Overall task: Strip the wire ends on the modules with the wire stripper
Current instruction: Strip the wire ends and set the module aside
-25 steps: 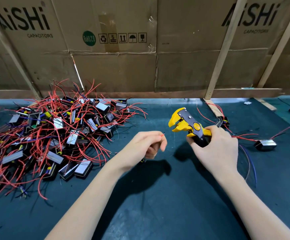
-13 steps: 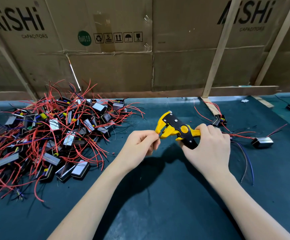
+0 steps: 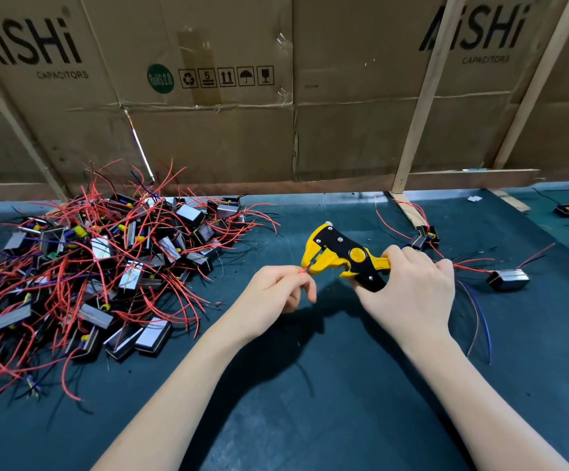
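Head view. Right hand point(image 3: 412, 294) wrapped around the handles of the yellow-and-black wire stripper point(image 3: 339, 256), held above the dark green bench point(image 3: 310, 419). Left hand point(image 3: 276, 290) pinches a red wire end point(image 3: 305, 270) at the stripper's mouth; whether the wire sits inside is probably, not certainly, so. Large heap of modules point(image 3: 106, 266) with tangled red leads lies left, near the hands. Single module point(image 3: 509, 278) and another point(image 3: 424, 237) lie right, partly behind the right hand. Cardboard wall point(image 3: 225, 137) stands behind.
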Available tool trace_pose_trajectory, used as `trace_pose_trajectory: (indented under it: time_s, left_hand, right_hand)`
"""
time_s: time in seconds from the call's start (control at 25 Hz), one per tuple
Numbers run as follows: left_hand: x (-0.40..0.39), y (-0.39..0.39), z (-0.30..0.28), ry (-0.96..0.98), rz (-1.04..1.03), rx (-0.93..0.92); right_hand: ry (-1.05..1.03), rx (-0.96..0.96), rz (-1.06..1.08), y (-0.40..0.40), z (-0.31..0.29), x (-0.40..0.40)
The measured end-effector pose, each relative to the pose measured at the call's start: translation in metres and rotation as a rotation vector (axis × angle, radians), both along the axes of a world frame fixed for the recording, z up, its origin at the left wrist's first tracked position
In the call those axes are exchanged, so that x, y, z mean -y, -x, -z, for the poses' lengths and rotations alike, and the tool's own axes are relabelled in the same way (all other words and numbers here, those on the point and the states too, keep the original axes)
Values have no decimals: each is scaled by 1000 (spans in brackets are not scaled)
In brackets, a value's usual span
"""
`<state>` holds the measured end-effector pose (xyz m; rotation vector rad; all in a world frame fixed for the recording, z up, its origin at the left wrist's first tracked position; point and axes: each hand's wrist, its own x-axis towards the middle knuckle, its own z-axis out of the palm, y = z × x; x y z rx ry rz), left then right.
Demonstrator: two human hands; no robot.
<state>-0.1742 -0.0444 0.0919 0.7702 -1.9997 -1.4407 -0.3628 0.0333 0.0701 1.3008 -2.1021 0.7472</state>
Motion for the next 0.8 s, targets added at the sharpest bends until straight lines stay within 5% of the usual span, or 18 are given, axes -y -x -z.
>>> trace_pose_trajectory:
  time_s: [0.8]
  left_hand:
    - [-4, 1, 0, -45, 57, -16]
  right_hand:
    - [2, -2, -2, 1, 2, 1]
